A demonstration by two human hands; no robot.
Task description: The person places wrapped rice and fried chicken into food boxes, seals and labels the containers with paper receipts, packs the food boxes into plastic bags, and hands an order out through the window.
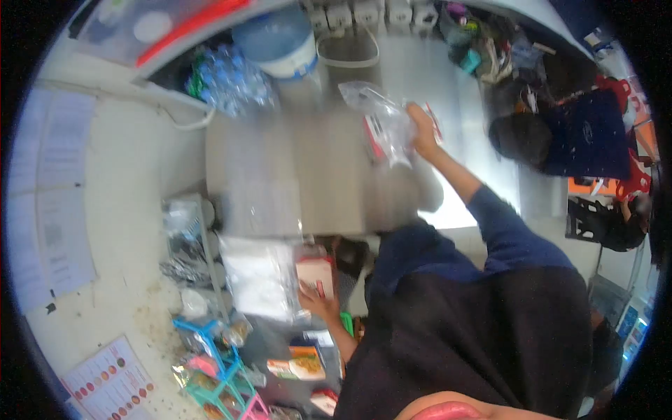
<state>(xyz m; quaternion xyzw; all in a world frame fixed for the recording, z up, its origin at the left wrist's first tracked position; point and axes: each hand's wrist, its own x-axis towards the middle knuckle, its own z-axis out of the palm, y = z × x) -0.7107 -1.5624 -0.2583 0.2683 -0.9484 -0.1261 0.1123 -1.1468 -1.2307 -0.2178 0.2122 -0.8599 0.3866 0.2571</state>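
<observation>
My right hand point(421, 129) grips a clear plastic bag point(397, 134) above the metal counter. Red-and-white packaging point(374, 134) shows through or beside the bag, blurred by motion. Lower down, my left hand point(318, 302) has its fingers on the near edge of a red-and-white box point(316, 276). A stack of clear plastic bags point(257, 276) lies just to the left of that box.
A large water jug point(276, 42) and packed water bottles point(234, 80) stand at the back. Coloured plastic racks point(220, 378) sit at lower left. Printed sheets point(49, 196) hang on the wall. Another person point(626, 220) is at far right.
</observation>
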